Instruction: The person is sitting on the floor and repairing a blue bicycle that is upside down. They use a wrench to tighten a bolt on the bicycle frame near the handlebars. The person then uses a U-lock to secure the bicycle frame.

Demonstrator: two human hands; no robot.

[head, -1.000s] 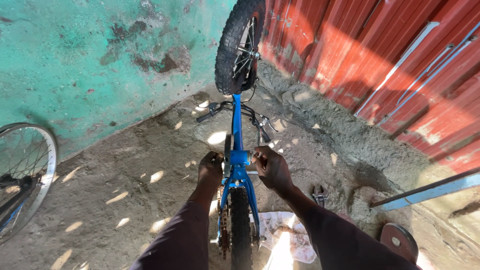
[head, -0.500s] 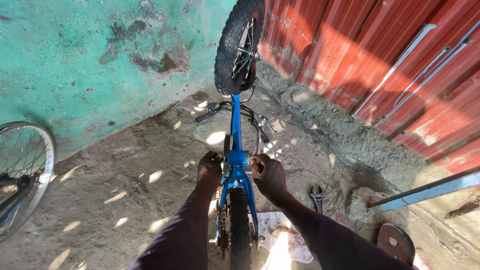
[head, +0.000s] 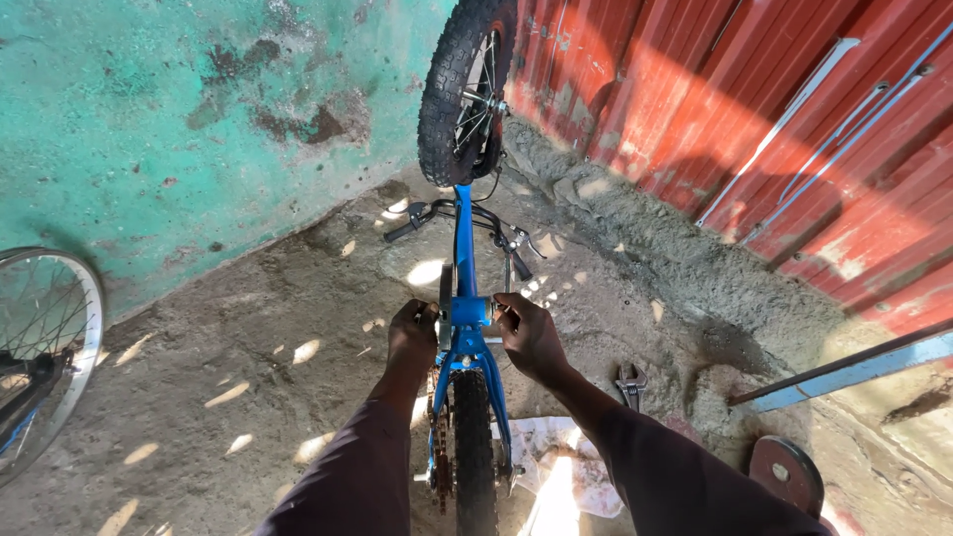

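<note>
Hands, two: left hand and right hand hold one blue bicycle.

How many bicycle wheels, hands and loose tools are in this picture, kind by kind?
Bicycle wheels: 3 – knobby front wheel and rear wheel of the upside-down blue bicycle, plus a spoked silver wheel at the edge.
Hands: 2 – left hand, right hand, both at the blue frame.
Loose tools: 1 – grey wrench on the ground.
Total: 6
</note>
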